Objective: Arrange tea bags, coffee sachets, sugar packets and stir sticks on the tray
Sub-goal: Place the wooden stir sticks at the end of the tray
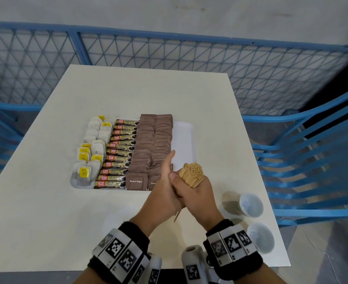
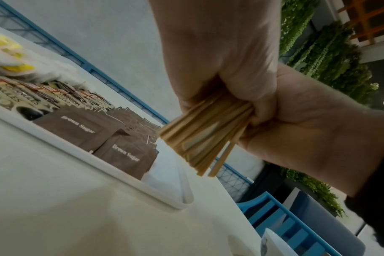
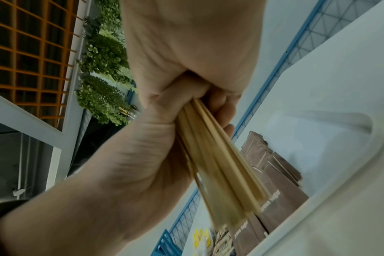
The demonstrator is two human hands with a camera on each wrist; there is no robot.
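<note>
Standing by blue mesh fencing (image 1: 169, 50), a cream bench (image 1: 46, 212) carries a white tray (image 1: 184, 138) w/ tea bags (image 1: 91, 152), coffee sachets (image 1: 117, 158), brown sugar packets (image 1: 148, 144). Pale wooden stir sticks (image 1: 191, 174) are bundled above the tray's near right corner; right hand (image 1: 197, 193) fingers are clamped round them, left hand (image 1: 164, 191) pressed alongside, its finger state can't be told.

Soft, even light falls across the head view, casting faint shadows beside the bowls (image 1: 251, 204) — straight lines bow at its edges. Both wrist views look dimmer and blurred close up — perhaps motion smear on the stir sticks (image 3: 219, 176).
</note>
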